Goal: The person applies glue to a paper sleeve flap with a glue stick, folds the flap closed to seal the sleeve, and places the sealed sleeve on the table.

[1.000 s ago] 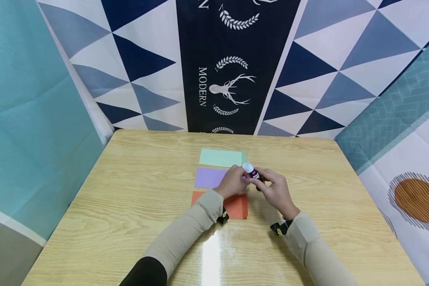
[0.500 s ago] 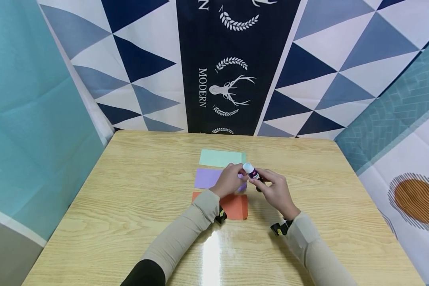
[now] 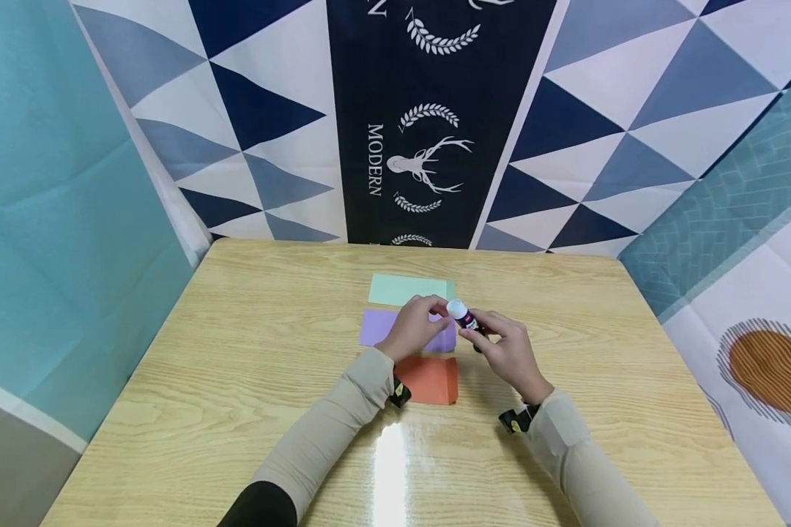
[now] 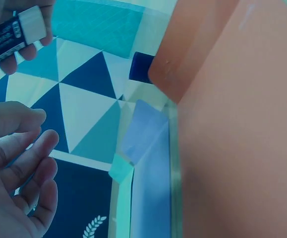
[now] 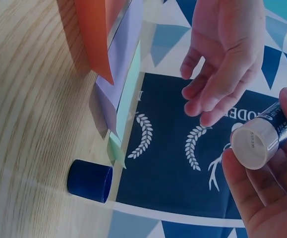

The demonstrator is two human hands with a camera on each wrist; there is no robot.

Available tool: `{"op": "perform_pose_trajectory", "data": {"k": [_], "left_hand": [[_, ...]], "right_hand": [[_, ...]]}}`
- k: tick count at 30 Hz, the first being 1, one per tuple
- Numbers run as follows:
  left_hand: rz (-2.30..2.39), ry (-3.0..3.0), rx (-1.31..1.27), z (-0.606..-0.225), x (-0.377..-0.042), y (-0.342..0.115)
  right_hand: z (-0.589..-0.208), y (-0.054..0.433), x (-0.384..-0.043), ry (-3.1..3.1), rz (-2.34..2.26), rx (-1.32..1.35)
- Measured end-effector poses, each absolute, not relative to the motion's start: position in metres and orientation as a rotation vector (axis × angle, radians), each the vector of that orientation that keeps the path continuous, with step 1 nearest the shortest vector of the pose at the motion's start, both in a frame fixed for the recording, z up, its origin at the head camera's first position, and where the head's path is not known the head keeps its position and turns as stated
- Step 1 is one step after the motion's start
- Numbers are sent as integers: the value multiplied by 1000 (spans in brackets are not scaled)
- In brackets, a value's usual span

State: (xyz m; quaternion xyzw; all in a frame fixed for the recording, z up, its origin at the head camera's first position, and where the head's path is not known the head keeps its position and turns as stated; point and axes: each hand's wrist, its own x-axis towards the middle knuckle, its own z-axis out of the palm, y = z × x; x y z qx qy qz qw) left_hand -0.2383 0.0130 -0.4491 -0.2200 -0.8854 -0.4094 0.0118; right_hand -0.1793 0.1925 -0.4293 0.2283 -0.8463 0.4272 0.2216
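Note:
My right hand [image 3: 509,350] grips a glue stick [image 3: 463,315] with a dark label, above the table. Its white end [image 5: 250,148] is tilted up towards my left hand [image 3: 414,326]. That left hand hovers over the purple paper [image 3: 377,328], thumb and fingers loosely bent with nothing between them. A dark blue cap [image 5: 89,181] stands on the table in the right wrist view, below the glue stick. Beyond the purple piece lies a mint green paper [image 3: 405,289], and nearer an orange paper [image 3: 431,382], partly hidden by my left wrist. Their right edges are folded up.
The wooden table [image 3: 250,351] reaches to a patterned cloth [image 3: 428,161] at its far edge. A teal cloth [image 3: 59,183] hangs at the left side. A wrist camera [image 3: 517,420] sits under each wrist, close above the tabletop.
My left hand has drawn back left from the glue stick, its fingers parting from it, and more of the purple paper shows. The right hand and glue stick stay where they were.

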Motion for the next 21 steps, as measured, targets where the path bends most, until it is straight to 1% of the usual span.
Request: {"op": "perform_pose_trajectory", "data": {"k": [10, 16, 21], "left_hand": [[-1527, -2685, -696, -436, -239, -5], [-1724, -2602, -814, -431, -234, -15], [-1798, -2592, -897, -431, -228, -18]], "right_hand": [[-432, 192, -181, -2380, 1182, 625], [-433, 190, -182, -2389, 1169, 641], [-434, 190, -183, -2408, 1144, 673]]}}
